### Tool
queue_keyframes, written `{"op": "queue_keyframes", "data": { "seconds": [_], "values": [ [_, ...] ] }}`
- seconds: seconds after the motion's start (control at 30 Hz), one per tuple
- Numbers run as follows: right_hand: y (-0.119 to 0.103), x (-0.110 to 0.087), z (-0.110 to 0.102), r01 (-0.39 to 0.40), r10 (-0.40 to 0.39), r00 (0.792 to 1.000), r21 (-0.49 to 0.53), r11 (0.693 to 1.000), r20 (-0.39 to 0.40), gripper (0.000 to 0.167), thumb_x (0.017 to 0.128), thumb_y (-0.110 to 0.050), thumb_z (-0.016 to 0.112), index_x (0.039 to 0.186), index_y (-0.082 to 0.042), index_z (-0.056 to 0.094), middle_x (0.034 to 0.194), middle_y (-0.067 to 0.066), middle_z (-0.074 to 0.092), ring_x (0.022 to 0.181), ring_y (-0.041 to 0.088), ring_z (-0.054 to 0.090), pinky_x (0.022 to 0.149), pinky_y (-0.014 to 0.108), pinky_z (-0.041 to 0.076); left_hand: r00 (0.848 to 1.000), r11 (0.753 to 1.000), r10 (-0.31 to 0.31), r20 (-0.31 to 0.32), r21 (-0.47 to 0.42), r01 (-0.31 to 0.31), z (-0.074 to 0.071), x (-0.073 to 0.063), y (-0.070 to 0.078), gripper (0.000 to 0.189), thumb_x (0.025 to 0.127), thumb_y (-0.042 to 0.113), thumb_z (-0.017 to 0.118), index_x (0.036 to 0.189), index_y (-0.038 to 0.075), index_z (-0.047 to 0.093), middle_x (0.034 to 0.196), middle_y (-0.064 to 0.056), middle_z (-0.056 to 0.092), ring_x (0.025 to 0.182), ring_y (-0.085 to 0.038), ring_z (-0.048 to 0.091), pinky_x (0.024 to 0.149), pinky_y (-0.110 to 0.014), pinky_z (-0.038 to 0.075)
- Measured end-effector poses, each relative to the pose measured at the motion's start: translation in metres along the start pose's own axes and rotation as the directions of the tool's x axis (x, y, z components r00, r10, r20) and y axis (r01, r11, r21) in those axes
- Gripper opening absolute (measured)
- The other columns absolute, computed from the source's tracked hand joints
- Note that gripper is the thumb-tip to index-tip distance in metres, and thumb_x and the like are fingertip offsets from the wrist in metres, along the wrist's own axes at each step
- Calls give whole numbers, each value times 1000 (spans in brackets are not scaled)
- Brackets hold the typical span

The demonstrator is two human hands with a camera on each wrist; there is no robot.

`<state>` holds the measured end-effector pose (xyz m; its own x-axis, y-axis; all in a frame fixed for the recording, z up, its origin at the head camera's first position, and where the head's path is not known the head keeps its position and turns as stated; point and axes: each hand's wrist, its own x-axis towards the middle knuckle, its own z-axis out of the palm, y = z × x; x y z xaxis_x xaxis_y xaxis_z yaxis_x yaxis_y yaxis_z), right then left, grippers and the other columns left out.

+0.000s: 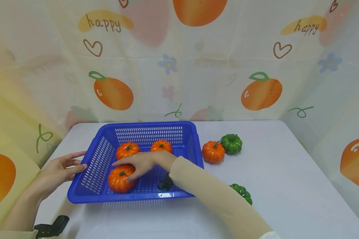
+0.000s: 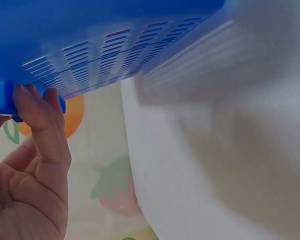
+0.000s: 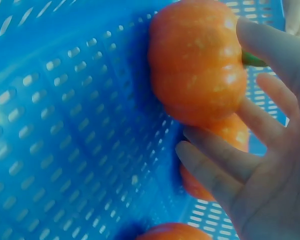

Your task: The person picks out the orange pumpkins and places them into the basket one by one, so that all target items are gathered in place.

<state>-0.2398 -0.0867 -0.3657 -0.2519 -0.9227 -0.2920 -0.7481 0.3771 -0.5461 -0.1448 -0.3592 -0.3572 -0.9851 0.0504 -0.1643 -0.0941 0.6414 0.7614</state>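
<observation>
A blue plastic basket [image 1: 89,198] with slotted walls stands on the white table. My left hand [image 1: 58,172] pinches its left rim between thumb and fingers; the left wrist view shows the fingertips [image 2: 27,97] hooked at the edge. Inside the basket, my right hand [image 1: 143,162] reaches over the front-left orange pumpkin [image 1: 118,182], thumb on one side and fingers loosely spread. Seen from the right wrist, that orange pumpkin [image 3: 195,62] sits beside the extended fingers [image 3: 215,175], without a closed grip. Two more orange pumpkins lie farther back, at left [image 1: 126,149] and right [image 1: 161,145].
Right of the basket, an orange pumpkin [image 1: 213,152] rests against a green pumpkin [image 1: 231,143]. Another green pumpkin [image 1: 242,192] is partly hidden behind my right sleeve [image 1: 215,196]. A fruit-printed curtain [image 1: 185,76] hangs behind the white table [image 1: 281,172].
</observation>
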Motion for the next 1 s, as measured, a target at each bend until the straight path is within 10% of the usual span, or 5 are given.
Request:
{"op": "queue_keyframes", "data": {
  "seconds": [1.0],
  "values": [
    [-13,-59,-35,48,-59,987,-74,996,-147,63,89,-34,59,144,-20,32,143,-5,38,130,8,34,108,21,27,1000,1000,-12,2,1,12,0,-1,0,69,91,34,57,142,-1,28,104,-13,58,80,-9,63,70,-23,53]
  ]
}}
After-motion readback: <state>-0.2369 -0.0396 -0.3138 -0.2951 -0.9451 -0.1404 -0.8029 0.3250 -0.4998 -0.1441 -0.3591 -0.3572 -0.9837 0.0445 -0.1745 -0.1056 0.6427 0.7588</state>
